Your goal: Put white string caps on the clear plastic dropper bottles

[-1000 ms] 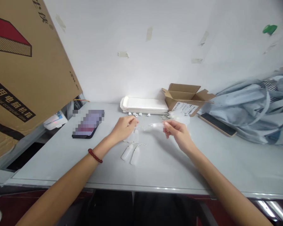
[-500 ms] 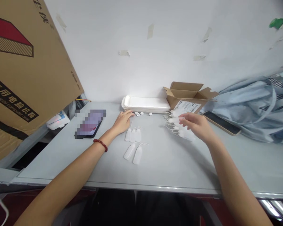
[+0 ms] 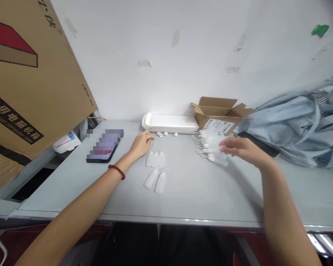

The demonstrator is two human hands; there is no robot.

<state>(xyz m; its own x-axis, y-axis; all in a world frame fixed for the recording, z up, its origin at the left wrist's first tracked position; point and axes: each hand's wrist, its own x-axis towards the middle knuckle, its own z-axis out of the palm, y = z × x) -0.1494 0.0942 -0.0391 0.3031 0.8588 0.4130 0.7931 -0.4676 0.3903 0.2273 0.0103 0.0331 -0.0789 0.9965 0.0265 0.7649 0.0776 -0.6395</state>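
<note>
My left hand (image 3: 141, 143) rests on the grey table (image 3: 194, 192), fingers curled, right beside a row of three small white squeeze bottles (image 3: 155, 158). Two more such bottles (image 3: 155, 180) lie nearer to me. My right hand (image 3: 242, 148) hovers, fingers stretched out, over a heap of several white bottles (image 3: 211, 146) in front of an open cardboard box (image 3: 220, 115). A few small white caps (image 3: 165, 134) lie near a stack of white trays (image 3: 170, 123) at the wall.
A phone (image 3: 104, 145) lies at the left, and a second dark phone (image 3: 259, 145) lies at the right, partly under a pale blue garment (image 3: 296, 125). A large cardboard carton (image 3: 27, 77) leans at the left. The table's front edge runs below my arms.
My hands held a bottle between them a second ago. That bottle now lies with the row by my left hand, and my right hand has moved right to the heap of bottles.
</note>
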